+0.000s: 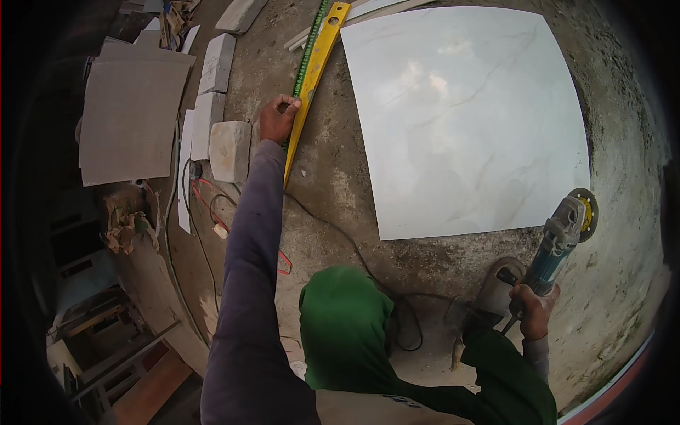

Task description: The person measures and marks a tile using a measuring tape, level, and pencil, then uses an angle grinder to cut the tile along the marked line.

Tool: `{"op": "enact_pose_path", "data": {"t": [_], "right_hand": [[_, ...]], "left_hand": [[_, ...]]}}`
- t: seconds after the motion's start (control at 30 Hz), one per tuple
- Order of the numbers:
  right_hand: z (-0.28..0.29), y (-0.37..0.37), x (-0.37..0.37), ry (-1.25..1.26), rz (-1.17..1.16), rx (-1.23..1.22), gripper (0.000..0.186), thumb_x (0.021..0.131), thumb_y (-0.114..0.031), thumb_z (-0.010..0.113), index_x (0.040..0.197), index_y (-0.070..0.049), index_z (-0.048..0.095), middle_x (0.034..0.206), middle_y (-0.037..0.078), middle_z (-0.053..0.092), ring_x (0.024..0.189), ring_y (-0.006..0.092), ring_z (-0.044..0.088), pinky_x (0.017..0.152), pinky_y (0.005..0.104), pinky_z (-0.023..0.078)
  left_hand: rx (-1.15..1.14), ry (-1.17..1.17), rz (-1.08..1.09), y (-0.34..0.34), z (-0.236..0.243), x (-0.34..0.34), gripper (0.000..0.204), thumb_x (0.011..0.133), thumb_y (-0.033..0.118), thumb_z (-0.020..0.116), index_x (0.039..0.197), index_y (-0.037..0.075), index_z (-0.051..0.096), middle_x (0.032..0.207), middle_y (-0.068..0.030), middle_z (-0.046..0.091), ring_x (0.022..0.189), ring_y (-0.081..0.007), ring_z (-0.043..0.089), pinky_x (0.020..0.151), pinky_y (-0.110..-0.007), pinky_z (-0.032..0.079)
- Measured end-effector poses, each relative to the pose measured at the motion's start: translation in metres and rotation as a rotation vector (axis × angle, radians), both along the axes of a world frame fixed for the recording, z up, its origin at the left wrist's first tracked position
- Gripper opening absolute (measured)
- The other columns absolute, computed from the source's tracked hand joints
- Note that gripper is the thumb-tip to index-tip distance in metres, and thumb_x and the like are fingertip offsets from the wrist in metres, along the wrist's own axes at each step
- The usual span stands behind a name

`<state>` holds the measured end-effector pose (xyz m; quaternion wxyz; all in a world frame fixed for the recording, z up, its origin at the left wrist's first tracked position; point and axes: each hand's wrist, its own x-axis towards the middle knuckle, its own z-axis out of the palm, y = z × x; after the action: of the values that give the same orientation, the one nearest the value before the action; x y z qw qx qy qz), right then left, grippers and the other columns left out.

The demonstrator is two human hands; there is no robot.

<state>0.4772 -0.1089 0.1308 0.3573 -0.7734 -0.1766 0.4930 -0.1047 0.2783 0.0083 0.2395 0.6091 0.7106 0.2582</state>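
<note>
My left hand (278, 119) reaches out in a purple-grey sleeve. Its thumb and fingers close on a long yellow spirit level (322, 53) with a green marked edge. The level stands on its narrow side or leans; I cannot tell which. At the lower right, my right hand (536, 309) grips an angle grinder (554, 246) by its rear end. The grinder's round disc (587, 212) is beside the near right corner of a large white marbled tile (467, 127). Whether disc and tile touch is unclear.
Pale blocks (217, 64) stand in a row on the left, near a brown flat sheet (134, 117). A dark cable (333, 225) and a red cord (205, 185) cross the rough ground. My green-clad knee (347, 312) is in front. Thin strips (375, 8) lie behind the tile.
</note>
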Motion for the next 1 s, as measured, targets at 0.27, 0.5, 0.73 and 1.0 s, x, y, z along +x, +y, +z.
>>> {"op": "enact_pose_path", "data": {"t": [0.27, 0.5, 0.73, 1.0], "right_hand": [[0.018, 0.011, -0.024, 0.032, 0.079, -0.085, 0.042, 0.085, -0.015, 0.081, 0.116, -0.001, 0.057, 0.082, 0.008, 0.071, 0.069, 0.0146, 0.066, 0.069, 0.0298, 0.054], [0.010, 0.007, -0.031, -0.012, 0.137, 0.001, 0.028, 0.090, -0.019, 0.078, 0.105, -0.001, 0.064, 0.079, 0.005, 0.068, 0.061, 0.0106, 0.057, 0.059, 0.0266, 0.045], [0.000, 0.027, -0.039, 0.088, 0.303, -0.019, 0.020, 0.092, -0.017, 0.076, 0.097, 0.000, 0.066, 0.077, 0.005, 0.067, 0.058, 0.0105, 0.056, 0.052, 0.0260, 0.040], [-0.013, 0.055, -0.066, 0.054, 0.434, 0.047, 0.014, 0.093, -0.012, 0.072, 0.094, 0.001, 0.068, 0.075, 0.007, 0.064, 0.057, 0.0127, 0.055, 0.052, 0.0270, 0.041]], "left_hand": [[-0.192, -0.016, -0.166, 0.018, -0.037, -0.054, 0.035, 0.092, 0.038, 0.086, 0.108, 0.008, 0.077, 0.108, -0.0135, 0.080, 0.107, -0.0273, 0.072, 0.102, -0.044, 0.052], [0.000, 0.237, -0.101, -0.044, 0.052, -0.032, 0.026, 0.098, 0.034, 0.081, 0.110, 0.012, 0.077, 0.095, -0.0111, 0.078, 0.095, -0.0211, 0.072, 0.088, -0.040, 0.054], [0.247, 0.169, 0.240, -0.278, 0.173, -0.168, 0.023, 0.100, 0.025, 0.081, 0.107, 0.004, 0.075, 0.097, -0.0043, 0.075, 0.090, -0.0116, 0.067, 0.083, -0.029, 0.054], [0.891, 0.537, 0.644, -0.418, 0.388, -0.274, 0.028, 0.097, 0.021, 0.085, 0.108, -0.003, 0.076, 0.097, -0.0089, 0.078, 0.086, -0.0137, 0.071, 0.078, -0.027, 0.057]]}}
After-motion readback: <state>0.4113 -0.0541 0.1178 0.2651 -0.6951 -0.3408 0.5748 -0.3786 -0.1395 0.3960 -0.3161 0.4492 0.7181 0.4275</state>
